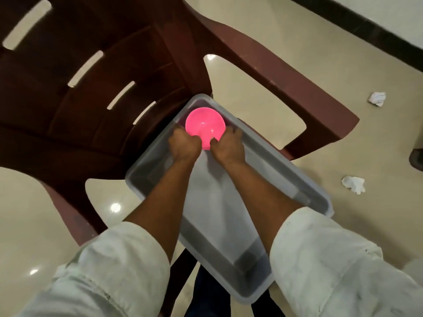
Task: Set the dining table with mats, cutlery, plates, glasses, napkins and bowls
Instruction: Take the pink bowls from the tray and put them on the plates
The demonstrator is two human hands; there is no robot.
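My left hand (pixel 183 145) and right hand (pixel 229 146) both grip the near rim of the pink bowl (pixel 204 124), fingers curled round it. The bowl sits at the far end of the translucent plastic tub (pixel 306 179), which rests on the brown plastic chair (pixel 96 106).

A dark brown plastic armchair (pixel 96 72) with slotted backrest is standing on a glossy cream tiled floor (pixel 263 110) that is reflecting small spots of ceiling light. Two crumpled white paper scraps (pixel 353 184) are lying on the floor near a white wall (pixel 389 12) with a dark skirting band (pixel 357 28).
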